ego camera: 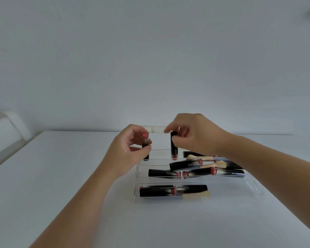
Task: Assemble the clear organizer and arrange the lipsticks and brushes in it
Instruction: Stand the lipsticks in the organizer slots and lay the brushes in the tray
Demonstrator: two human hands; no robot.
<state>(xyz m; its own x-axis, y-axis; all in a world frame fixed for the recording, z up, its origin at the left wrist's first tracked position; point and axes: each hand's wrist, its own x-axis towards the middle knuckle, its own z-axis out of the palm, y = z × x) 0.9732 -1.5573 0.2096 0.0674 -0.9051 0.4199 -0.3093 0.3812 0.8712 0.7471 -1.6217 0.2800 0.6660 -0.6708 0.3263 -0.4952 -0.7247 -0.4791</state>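
Background: plain pale wall (150, 59) behind a white table (61, 176)
Organizer: clear stepped organizer (222, 187) in front of the person, tiers rising toward the wall; lipsticks and brushes lie loose on their sides across the lower tiers
Left hand: left hand (127, 149) pinches one lipstick (145, 146) between thumb and curled fingers, long axis upright, red end up, at the left of the back tier
Right hand: right hand (191, 135) grips a second lipstick (173, 145) near its dark top end, upright, red end down, just right of the first
Key relation: both tubes hang vertically above the back tier; whether either base touches it cannot be told
Appearance: glossy black tubes, red band at one end
Brushes: pale-handled brushes (213, 164) lie crosswise on the middle tier
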